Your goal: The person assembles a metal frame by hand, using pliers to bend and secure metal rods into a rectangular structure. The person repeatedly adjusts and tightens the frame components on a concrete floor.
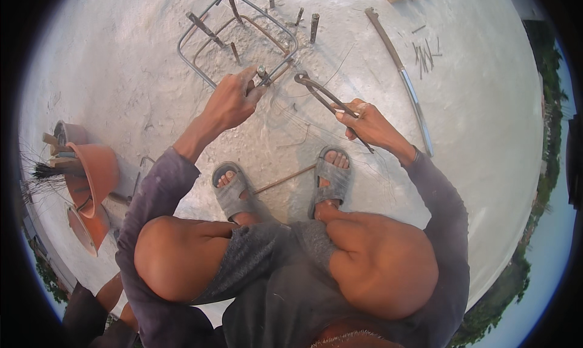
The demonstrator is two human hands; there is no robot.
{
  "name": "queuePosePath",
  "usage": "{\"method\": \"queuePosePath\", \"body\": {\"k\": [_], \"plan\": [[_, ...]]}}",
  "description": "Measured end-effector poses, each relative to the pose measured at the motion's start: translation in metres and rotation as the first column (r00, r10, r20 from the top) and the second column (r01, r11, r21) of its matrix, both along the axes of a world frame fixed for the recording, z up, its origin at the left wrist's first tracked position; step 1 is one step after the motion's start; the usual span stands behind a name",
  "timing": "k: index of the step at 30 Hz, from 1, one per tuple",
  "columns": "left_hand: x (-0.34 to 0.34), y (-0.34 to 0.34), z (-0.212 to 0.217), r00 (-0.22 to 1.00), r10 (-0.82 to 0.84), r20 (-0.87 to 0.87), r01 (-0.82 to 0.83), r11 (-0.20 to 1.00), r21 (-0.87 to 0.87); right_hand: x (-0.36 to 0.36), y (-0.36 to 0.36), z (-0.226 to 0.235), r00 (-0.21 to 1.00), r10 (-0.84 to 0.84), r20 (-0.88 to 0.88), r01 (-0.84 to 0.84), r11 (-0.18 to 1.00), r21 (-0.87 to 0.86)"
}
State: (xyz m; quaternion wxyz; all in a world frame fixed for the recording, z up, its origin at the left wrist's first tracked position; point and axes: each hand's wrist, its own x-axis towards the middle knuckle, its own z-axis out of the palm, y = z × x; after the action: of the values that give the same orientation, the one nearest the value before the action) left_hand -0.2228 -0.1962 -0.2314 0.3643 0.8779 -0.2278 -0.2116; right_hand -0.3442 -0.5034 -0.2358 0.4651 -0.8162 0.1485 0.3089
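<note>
My right hand (367, 123) is closed round the handles of metal pincers (328, 96). Their rounded jaws point left, a little short of a rebar frame's near corner. At that corner my left hand (234, 102) grips the rectangular steel stirrup (183, 47) beside a short upright rebar stub (262, 74); its fingertips are partly hidden. The stirrup looks doubled, one ring over another, around several rebar stubs that rise from the concrete. Thin tie wire (340, 69) trails over the ground near the pincers.
Left of me stand orange buckets (100, 172) with a bundle of black wire (51, 171). On the right lie a long bar with a shiny lower half (413, 99) and several short metal pieces (425, 58). A rod (285, 179) lies between my sandals. Another person's limb (110, 292) shows lower left.
</note>
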Motion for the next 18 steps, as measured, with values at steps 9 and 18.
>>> {"method": "queuePosePath", "body": {"k": [9, 18], "plan": [[0.003, 0.005, -0.013, 1.000, -0.006, 0.026, 0.007, 0.999, -0.040, 0.034, 0.030, 0.044, 0.958, 0.117, -0.263, -0.056, 0.972, 0.228], [0.002, 0.006, -0.015, 0.999, -0.017, 0.033, 0.017, 1.000, -0.026, 0.045, 0.025, 0.045, 0.935, 0.238, -0.263, -0.162, 0.946, 0.280]]}}
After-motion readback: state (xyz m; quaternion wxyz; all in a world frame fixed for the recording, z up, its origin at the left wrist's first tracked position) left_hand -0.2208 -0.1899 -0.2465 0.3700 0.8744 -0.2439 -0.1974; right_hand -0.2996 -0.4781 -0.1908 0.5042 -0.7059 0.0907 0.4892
